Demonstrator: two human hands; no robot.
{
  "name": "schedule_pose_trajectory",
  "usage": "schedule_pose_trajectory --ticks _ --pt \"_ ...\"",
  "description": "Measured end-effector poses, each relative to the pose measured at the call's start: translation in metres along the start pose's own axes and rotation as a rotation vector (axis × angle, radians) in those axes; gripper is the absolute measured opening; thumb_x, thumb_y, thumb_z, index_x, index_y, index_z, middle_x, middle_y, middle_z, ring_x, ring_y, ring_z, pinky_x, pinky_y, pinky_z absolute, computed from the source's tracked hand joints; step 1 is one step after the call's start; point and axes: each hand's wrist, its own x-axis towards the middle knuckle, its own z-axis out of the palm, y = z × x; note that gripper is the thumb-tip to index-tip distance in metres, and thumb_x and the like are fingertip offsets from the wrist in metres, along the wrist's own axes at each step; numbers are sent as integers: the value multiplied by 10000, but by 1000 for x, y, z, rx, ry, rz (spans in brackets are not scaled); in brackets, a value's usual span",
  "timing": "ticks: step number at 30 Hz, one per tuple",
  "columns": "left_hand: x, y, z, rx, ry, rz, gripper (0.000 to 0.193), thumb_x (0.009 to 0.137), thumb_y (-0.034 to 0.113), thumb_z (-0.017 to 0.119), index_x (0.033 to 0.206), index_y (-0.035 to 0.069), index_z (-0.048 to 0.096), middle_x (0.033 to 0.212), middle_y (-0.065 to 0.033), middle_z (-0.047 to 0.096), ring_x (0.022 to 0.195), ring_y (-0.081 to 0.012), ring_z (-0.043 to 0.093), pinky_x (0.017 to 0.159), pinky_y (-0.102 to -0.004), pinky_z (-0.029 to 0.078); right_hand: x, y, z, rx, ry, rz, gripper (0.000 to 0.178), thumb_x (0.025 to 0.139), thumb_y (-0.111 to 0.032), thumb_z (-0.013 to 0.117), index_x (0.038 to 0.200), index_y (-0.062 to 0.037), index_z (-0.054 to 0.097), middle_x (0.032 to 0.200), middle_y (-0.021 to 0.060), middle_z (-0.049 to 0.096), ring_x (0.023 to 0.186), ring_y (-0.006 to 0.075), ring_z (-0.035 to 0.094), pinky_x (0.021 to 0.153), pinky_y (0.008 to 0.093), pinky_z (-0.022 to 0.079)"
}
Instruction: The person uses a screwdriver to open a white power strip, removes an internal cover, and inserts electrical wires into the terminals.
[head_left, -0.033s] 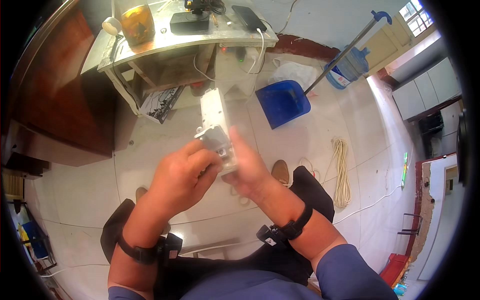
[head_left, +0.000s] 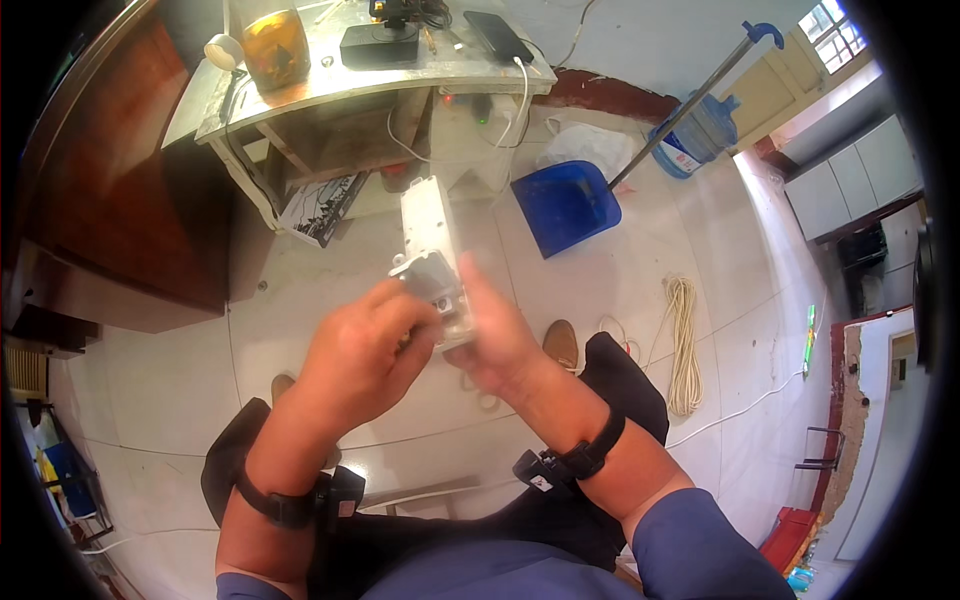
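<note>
A long white plastic housing (head_left: 427,222) with a grey panel (head_left: 430,274) near its lower end is held up in front of me, over the floor. My right hand (head_left: 497,335) grips its lower right side, thumb along the edge. At the lower left end, my left hand (head_left: 368,340) is closed, fingers curled and pinched beside a small round metal part (head_left: 444,305). A bit of something dark and yellowish shows between those fingers, too small to name. The palm side of both hands is hidden.
Ahead stands a worn white table (head_left: 370,80) with a phone (head_left: 498,37) and an amber container (head_left: 276,50). A blue dustpan (head_left: 565,208), water jug (head_left: 695,137) and coiled cable (head_left: 684,345) are on the right. A brown wooden cabinet (head_left: 120,190) rises on the left.
The fingers of my left hand have shifted very slightly at the housing's lower end. The housing and my right hand look unmoved.
</note>
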Motion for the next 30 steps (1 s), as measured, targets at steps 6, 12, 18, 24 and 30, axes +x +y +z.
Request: schedule_pose_trajectory --ticks 6,12,18,24,30 --pt "2 0 -20 40 110 -9 68 831 -11 672 860 17 618 753 -89 543 638 -228 551 581 -320 445 5 8 11 -9 111 -13 437 1033 -534 363 1063 -159 585 733 -59 591 504 30 498 376 195 336" --pt "0 -1 -90 200 409 5 40 870 2 658 873 -1 618 763 -63 535 662 -159 517 601 -279 424 -12 -9 -4 13 45 -19 474 1020 -538 395 1101 -119 602 805 28 657 522 98 562 372 212 379" --pt "-33 20 -241 620 812 -167 90 912 135 673 922 45 667 852 -81 638 751 -185 612 686 -314 488 -9 -8 0 17 130 17 488 1000 -586 393 1107 -155 597 728 100 639 449 97 511 331 187 305" --pt "-49 27 -384 1067 818 -308 202 931 198 615 978 15 685 895 -158 689 814 -285 654 760 -368 494 -2 -8 11 28 142 51 494 996 -598 386 1110 -166 594 723 97 636 437 94 500 328 189 310" --pt "-31 15 -411 1046 550 -620 261 907 256 621 998 27 708 906 -175 717 858 -281 690 760 -362 506 2 -6 5 12 109 63 530 996 -603 386 1114 -131 596 734 81 639 471 82 522 349 188 307"
